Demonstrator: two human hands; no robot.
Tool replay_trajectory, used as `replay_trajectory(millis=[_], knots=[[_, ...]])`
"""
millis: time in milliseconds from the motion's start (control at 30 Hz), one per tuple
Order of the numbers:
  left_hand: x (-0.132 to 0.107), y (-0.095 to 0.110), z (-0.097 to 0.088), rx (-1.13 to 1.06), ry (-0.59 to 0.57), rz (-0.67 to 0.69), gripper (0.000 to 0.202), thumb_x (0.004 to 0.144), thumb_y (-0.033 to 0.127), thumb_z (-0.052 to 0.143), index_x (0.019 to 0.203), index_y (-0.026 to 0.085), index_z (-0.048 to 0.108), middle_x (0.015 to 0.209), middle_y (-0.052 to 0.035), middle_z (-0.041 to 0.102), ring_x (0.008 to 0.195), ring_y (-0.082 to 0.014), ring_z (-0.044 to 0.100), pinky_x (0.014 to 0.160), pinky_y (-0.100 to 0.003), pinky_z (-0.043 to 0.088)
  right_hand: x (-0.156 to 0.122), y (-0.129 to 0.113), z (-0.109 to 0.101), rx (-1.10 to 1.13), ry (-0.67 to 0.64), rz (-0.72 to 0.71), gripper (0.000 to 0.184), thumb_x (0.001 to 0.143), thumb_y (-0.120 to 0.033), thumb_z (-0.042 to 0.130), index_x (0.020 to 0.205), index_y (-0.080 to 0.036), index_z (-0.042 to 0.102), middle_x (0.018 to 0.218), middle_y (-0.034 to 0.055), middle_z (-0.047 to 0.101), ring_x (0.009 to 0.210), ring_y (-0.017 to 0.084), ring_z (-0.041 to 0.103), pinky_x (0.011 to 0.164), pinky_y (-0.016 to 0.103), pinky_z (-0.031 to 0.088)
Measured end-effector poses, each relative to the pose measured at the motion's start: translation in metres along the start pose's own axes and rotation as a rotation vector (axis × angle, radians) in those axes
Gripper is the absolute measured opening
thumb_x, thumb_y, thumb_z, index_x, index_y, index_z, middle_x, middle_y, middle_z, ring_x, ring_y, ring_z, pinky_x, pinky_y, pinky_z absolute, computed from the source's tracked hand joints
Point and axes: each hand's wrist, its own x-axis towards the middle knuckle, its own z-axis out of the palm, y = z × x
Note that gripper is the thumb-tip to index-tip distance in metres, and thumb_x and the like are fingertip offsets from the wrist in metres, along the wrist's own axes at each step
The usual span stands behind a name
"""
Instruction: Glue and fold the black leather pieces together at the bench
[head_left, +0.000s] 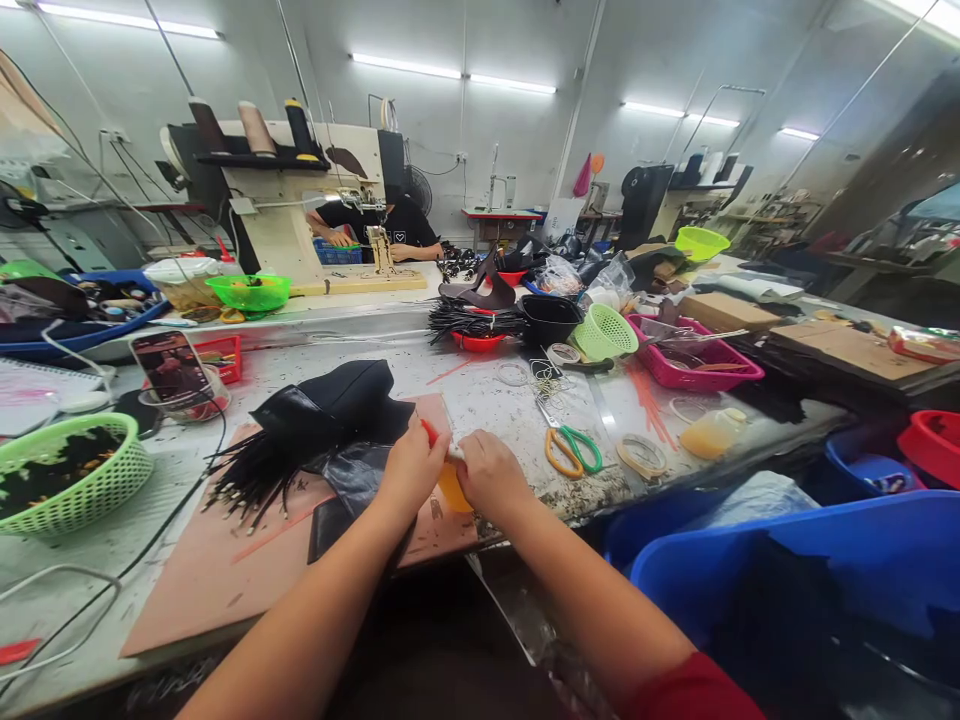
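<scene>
My left hand [417, 462] is closed, fingers pinched on a small red piece [430, 432] that shows only in part. Against it, my right hand [491, 474] closes round a small bottle of yellow liquid [454, 490] with a whitish neck. Both hands meet over the front edge of a pinkish-brown board [202, 570]. Left of them lies a stack of black leather-like pieces [337, 400] with a bunch of thin black straps [251, 480]. To the right rest scissors [574, 450] with orange and green handles.
A sewing machine [277, 200] stands at the back, a person [412, 230] behind it. A phone [169, 368] and green basket [75, 475] are left. Right are a pink basket [697, 365], a tape roll [641, 455], another bottle [712, 432] and a blue bin [795, 530].
</scene>
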Motion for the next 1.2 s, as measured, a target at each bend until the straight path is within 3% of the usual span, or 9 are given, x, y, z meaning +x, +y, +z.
replay_trajectory(millis=[167, 300, 467, 600, 800, 967, 1100, 1200], knots=[[0.000, 0.004, -0.003, 0.039, -0.011, -0.011, 0.014, 0.084, 0.028, 0.046, 0.072, 0.020, 0.047, 0.075, -0.0058, 0.060, 0.074, -0.0235, 0.062, 0.066, -0.029, 0.041, -0.003, 0.027, -0.010, 0.012, 0.103, 0.025, 0.019, 0.081, -0.009, 0.037, 0.088, -0.015, 0.053, 0.078, 0.0083, 0.056, 0.073, 0.021, 0.053, 0.063, 0.031, 0.045], [0.002, 0.007, -0.005, 0.062, -0.026, -0.008, 0.014, 0.085, 0.027, 0.045, 0.074, 0.019, 0.049, 0.077, -0.0063, 0.061, 0.073, -0.0233, 0.062, 0.065, -0.030, 0.042, -0.005, 0.026, -0.019, 0.060, 0.043, -0.140, 0.017, 0.081, -0.010, 0.044, 0.090, -0.019, 0.056, 0.082, 0.0041, 0.061, 0.076, 0.016, 0.056, 0.065, 0.025, 0.047], [0.005, 0.008, -0.004, 0.082, -0.034, 0.004, 0.012, 0.085, 0.027, 0.046, 0.079, 0.017, 0.051, 0.081, -0.0083, 0.062, 0.076, -0.0232, 0.062, 0.067, -0.029, 0.042, -0.001, 0.019, -0.019, -0.003, 0.002, -0.318, 0.012, 0.072, -0.008, 0.049, 0.073, -0.018, 0.056, 0.073, 0.0063, 0.061, 0.071, 0.020, 0.053, 0.066, 0.031, 0.044], [0.006, 0.008, -0.003, 0.079, -0.040, 0.012, 0.013, 0.085, 0.027, 0.046, 0.082, 0.015, 0.052, 0.083, -0.0105, 0.063, 0.078, -0.0248, 0.061, 0.068, -0.030, 0.042, 0.011, 0.021, -0.021, -0.040, -0.019, -0.382, 0.010, 0.069, -0.011, 0.048, 0.064, -0.019, 0.050, 0.066, 0.0063, 0.056, 0.065, 0.021, 0.048, 0.063, 0.034, 0.041], [0.005, 0.013, -0.003, 0.033, -0.056, 0.020, 0.014, 0.083, 0.028, 0.048, 0.074, 0.018, 0.051, 0.077, -0.0086, 0.063, 0.076, -0.0248, 0.060, 0.067, -0.031, 0.041, 0.030, 0.029, -0.037, -0.009, 0.092, -0.248, 0.008, 0.068, -0.013, 0.047, 0.068, -0.020, 0.050, 0.068, 0.0048, 0.053, 0.070, 0.021, 0.049, 0.069, 0.033, 0.042], [0.012, -0.002, -0.001, -0.071, -0.037, -0.022, 0.015, 0.079, 0.031, 0.051, 0.069, 0.020, 0.048, 0.067, -0.0033, 0.060, 0.068, -0.0217, 0.059, 0.063, -0.029, 0.041, 0.013, 0.043, -0.045, 0.075, 0.192, -0.047, 0.011, 0.071, -0.012, 0.047, 0.071, -0.018, 0.056, 0.077, 0.0042, 0.054, 0.074, 0.018, 0.054, 0.067, 0.028, 0.046], [0.021, -0.025, 0.002, -0.194, -0.001, -0.093, 0.013, 0.078, 0.033, 0.050, 0.073, 0.021, 0.049, 0.067, -0.0005, 0.061, 0.066, -0.0196, 0.060, 0.061, -0.028, 0.042, -0.015, 0.043, -0.025, 0.124, 0.248, 0.065, 0.016, 0.078, -0.013, 0.044, 0.082, -0.016, 0.059, 0.074, 0.0038, 0.055, 0.064, 0.016, 0.055, 0.055, 0.026, 0.047], [0.023, -0.036, 0.005, -0.271, 0.026, -0.137, 0.014, 0.078, 0.033, 0.050, 0.071, 0.021, 0.048, 0.068, 0.0000, 0.060, 0.067, -0.0187, 0.059, 0.062, -0.028, 0.043, -0.029, 0.028, 0.002, 0.165, 0.231, 0.043, 0.024, 0.080, -0.009, 0.040, 0.095, -0.018, 0.058, 0.082, 0.0057, 0.061, 0.074, 0.017, 0.059, 0.062, 0.027, 0.050]])
